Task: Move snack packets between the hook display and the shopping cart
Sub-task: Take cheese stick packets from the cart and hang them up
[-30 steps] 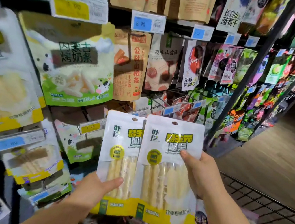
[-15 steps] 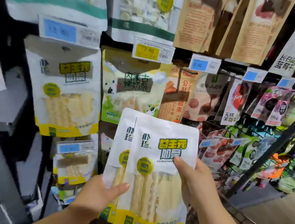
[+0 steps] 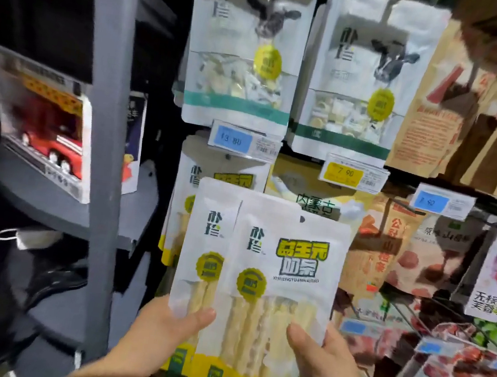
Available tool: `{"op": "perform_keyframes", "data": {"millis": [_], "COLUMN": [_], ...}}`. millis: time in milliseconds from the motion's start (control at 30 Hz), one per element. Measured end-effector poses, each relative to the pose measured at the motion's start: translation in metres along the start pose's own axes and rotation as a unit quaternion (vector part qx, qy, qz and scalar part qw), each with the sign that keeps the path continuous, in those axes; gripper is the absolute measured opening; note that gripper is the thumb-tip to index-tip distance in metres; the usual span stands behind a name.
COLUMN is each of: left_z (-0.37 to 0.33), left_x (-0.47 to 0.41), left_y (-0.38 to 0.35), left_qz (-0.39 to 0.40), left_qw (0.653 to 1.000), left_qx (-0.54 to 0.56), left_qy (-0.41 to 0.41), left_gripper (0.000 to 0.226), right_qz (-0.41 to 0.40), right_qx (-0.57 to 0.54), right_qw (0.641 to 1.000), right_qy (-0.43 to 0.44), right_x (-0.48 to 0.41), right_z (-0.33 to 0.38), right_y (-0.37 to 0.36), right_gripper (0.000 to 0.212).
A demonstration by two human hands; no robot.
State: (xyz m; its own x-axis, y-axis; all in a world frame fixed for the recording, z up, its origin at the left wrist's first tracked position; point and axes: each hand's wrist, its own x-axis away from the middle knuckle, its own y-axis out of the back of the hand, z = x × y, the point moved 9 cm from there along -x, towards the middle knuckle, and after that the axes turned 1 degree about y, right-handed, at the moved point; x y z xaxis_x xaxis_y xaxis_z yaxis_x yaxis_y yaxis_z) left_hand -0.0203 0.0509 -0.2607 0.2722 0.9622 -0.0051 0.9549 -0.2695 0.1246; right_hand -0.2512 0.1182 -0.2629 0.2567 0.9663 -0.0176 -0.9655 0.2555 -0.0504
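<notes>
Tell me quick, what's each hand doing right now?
Left hand: grips the rear milk-stick packet.
Right hand: grips the front milk-stick packet.

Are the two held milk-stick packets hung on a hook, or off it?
Off: left hand and right hand hold both milk-stick packets before the hanging matching packet.

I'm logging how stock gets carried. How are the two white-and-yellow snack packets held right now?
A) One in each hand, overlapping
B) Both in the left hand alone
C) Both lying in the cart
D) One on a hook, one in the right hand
A: the left hand holds the rear white-and-yellow snack packet, and the right hand holds the front white-and-yellow snack packet, which overlaps the rear one.
</notes>
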Motion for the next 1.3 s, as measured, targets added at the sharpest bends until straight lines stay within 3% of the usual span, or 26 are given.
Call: {"op": "perform_keyframes", "data": {"millis": [100, 333, 400, 533, 800, 967, 1100, 1300], "left_z": [-0.012, -0.013, -0.013, -0.017, -0.020, -0.016, -0.013, -0.012], "left_x": [-0.004, -0.023, -0.028, -0.040, -0.061, -0.072, -0.078, -0.079], "left_y": [0.014, 0.041, 0.046, 0.049, 0.048, 0.045, 0.042, 0.041], "left_qz": [-0.003, -0.015, -0.014, -0.009, 0.000, 0.005, 0.009, 0.006], "left_qw": [0.999, 0.997, 0.997, 0.997, 0.995, 0.994, 0.995, 0.994], "left_qx": [0.028, 0.069, 0.072, 0.072, 0.095, 0.106, 0.098, 0.103], "left_qy": [-0.026, -0.014, -0.014, -0.028, -0.042, -0.031, -0.028, -0.037], "left_gripper": [0.015, 0.020, 0.021, 0.020, 0.019, 0.018, 0.018, 0.016], "right_qz": [-0.031, -0.050, -0.052, -0.040, -0.031, -0.031, -0.019, -0.017], "right_qx": [-0.030, -0.014, 0.001, -0.010, -0.008, -0.024, -0.002, -0.012], "right_qw": [0.999, 0.998, 0.998, 0.998, 0.998, 0.998, 0.998, 0.998], "right_qy": [0.010, 0.024, 0.034, 0.038, 0.045, 0.052, 0.059, 0.059], "right_x": [-0.009, -0.016, -0.015, -0.014, -0.012, -0.021, -0.025, -0.027], "right_z": [0.004, 0.008, 0.014, 0.018, 0.025, 0.027, 0.029, 0.032], "right_y": [0.005, 0.014, 0.013, 0.014, 0.016, 0.014, 0.011, 0.008], "right_gripper": [0.103, 0.108, 0.097, 0.046, 0.029, 0.046, 0.098, 0.102]}}
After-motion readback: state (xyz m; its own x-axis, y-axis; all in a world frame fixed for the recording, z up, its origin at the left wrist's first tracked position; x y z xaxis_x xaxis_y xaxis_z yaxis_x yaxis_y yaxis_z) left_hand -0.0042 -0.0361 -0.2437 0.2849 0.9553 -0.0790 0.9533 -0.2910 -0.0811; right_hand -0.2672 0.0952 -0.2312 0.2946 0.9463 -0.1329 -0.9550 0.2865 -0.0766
